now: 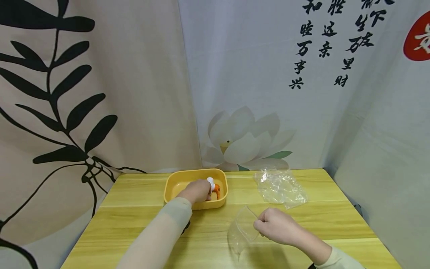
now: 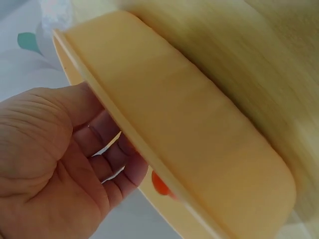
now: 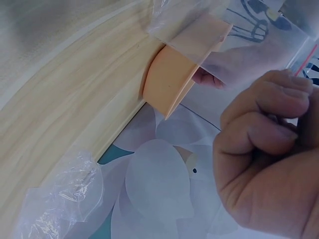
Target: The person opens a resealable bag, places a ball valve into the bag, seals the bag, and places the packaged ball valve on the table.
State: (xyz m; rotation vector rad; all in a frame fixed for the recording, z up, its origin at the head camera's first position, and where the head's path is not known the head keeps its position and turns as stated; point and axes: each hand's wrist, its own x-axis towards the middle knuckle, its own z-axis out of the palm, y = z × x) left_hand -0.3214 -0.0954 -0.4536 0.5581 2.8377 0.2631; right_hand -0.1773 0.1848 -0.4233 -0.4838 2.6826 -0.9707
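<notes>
My left hand (image 1: 198, 191) reaches into a yellow tray (image 1: 174, 184), fingers curled down past its rim. Right at the fingertips lie a small white piece (image 1: 211, 181) and an orange piece (image 1: 217, 190). In the left wrist view the tray wall (image 2: 164, 99) hides the fingertips, and an orange spot (image 2: 160, 183) shows beside them; whether they grip anything I cannot tell. My right hand (image 1: 277, 226) pinches the edge of a clear plastic bag (image 1: 242, 228), which hangs over the table to the hand's left. From the right wrist, that hand (image 3: 269, 144) shows its fingers curled tightly.
A crumpled clear plastic wrapper (image 1: 280, 186) lies at the back right of the wooden table (image 1: 141, 209). Behind the table hangs a cloth (image 1: 147, 93) printed with leaves, a lotus and writing. The tray stands near the table's back edge.
</notes>
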